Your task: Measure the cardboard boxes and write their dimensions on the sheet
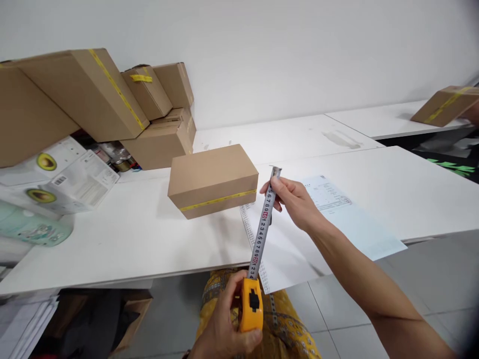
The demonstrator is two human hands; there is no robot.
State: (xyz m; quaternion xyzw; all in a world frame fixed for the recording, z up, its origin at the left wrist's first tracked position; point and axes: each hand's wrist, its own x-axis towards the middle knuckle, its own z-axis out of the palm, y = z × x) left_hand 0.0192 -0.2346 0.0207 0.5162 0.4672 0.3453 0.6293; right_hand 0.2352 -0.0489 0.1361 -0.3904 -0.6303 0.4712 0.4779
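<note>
Tape measure case [250, 305] — yellow plastic with a black button, gripped in the left hand [224, 324] at the near table edge. Steel tape [264, 219], numbered, drawn taut up to the right hand [294, 199], which pinches its hooked tip. Cardboard box [213, 180] — matte brown, yellow-taped, just left of the tip, on a smooth white table [130, 239]. Printed sheet [337, 224] underneath. More boxes [112, 99] stacked against the white wall.

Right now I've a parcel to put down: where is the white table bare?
Bare tabletop lies in front of the taped cardboard box, between it and the near edge. More lies right of the paper sheet. The far left is crowded with stacked boxes and printed packets.
</note>
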